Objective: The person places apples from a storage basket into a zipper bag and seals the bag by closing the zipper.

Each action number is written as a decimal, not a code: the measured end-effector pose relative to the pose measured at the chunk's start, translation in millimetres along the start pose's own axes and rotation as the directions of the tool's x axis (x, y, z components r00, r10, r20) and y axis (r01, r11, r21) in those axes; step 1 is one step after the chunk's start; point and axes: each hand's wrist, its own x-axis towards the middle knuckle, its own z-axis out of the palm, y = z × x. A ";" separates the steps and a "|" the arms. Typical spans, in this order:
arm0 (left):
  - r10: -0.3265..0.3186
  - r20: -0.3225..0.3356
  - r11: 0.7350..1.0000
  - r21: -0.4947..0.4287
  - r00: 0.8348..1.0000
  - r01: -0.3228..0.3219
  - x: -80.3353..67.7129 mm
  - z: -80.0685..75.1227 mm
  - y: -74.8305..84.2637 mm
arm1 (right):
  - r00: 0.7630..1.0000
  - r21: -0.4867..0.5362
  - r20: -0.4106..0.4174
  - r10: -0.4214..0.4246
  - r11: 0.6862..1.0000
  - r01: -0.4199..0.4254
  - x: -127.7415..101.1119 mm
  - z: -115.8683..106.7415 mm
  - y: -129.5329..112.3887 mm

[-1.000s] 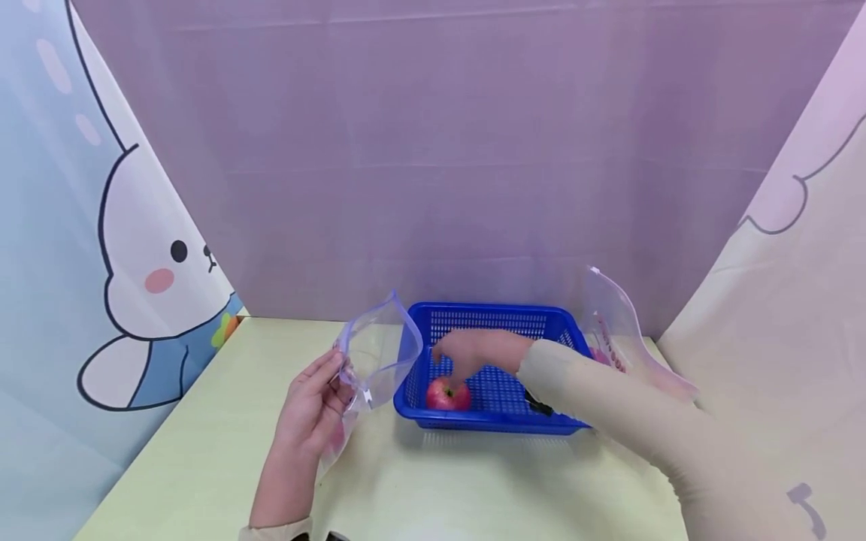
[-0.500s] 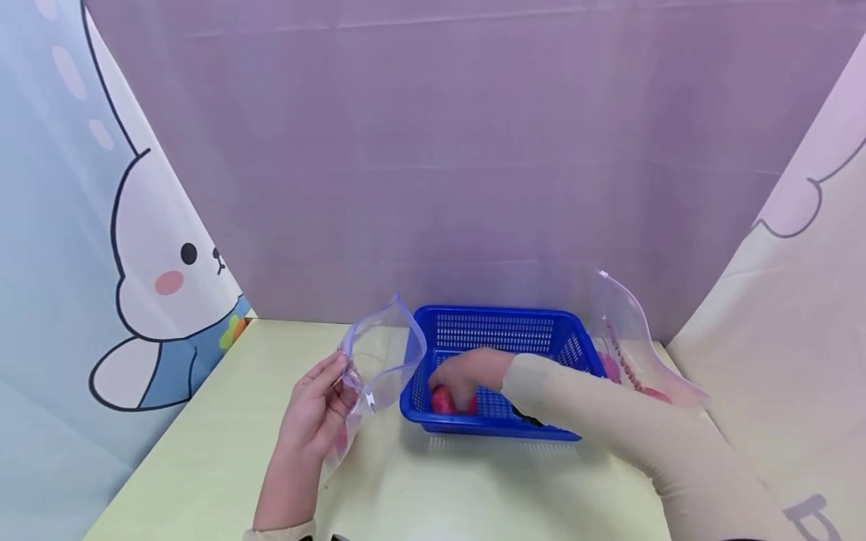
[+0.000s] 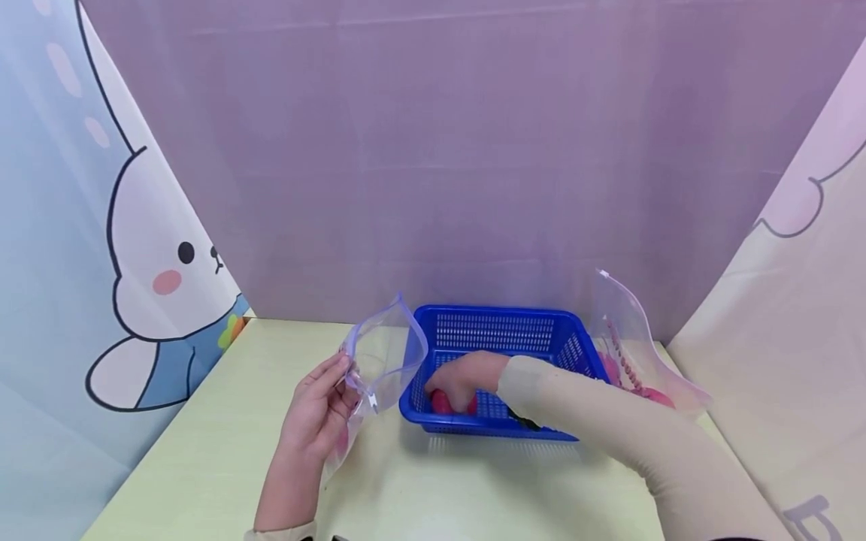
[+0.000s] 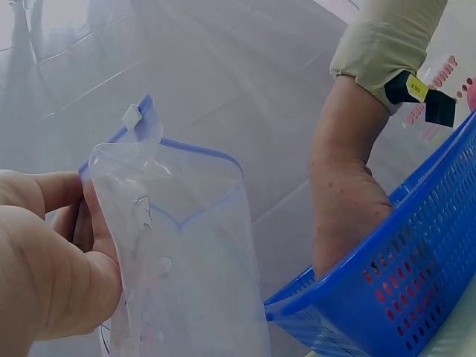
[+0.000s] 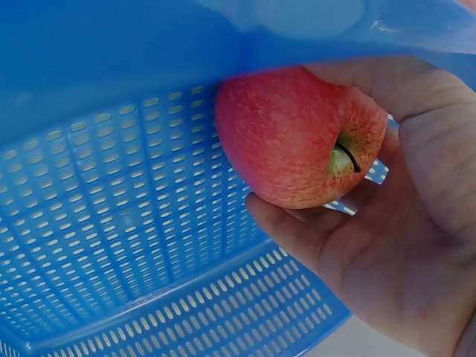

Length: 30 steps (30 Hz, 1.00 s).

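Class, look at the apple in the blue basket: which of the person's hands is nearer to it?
Right. The right hand grips the apple inside the basket; the left hand holds a bag outside it.

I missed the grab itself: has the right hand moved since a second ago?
Yes. The right hand has dropped lower inside the blue basket, toward its near left corner, and now its fingers curl round the red apple, which it only touched from above before.

A red apple (image 5: 297, 137) lies in a blue perforated basket (image 3: 501, 330) beside a clear blue-edged bag (image 3: 382, 353).
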 end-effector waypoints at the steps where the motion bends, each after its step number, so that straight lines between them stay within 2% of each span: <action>1: -0.002 0.000 1.000 0.001 1.000 0.002 0.0 0.3 0.0 | 1.000 -0.001 0.002 -0.002 1.000 0.002 -0.3 -0.3 0.8; 9: 0.001 0.015 1.000 0.007 1.000 -0.001 0.9 2.5 1.0 | 0.999 -0.007 -0.002 -0.040 0.999 0.040 -3.0 -4.3 7.8; 17: -0.012 0.006 1.000 0.020 1.000 0.012 1.7 3.4 -0.6 | 0.989 0.004 -0.138 -0.051 0.999 0.052 -15.8 -14.5 15.4; 21: -0.017 0.000 1.000 0.013 1.000 0.017 1.9 2.9 -2.5 | 0.969 0.035 -0.232 -0.088 0.995 0.099 -25.2 -17.7 19.7; 25: -0.030 0.006 1.000 -0.003 1.000 0.030 2.2 4.0 -4.6 | 0.939 0.067 -0.325 -0.113 0.988 0.142 -39.4 -20.2 23.0; 30: -0.038 0.013 0.999 0.001 0.999 0.038 2.2 5.1 -6.5 | 0.901 0.218 -0.425 -0.087 0.956 0.196 -56.8 -17.7 25.6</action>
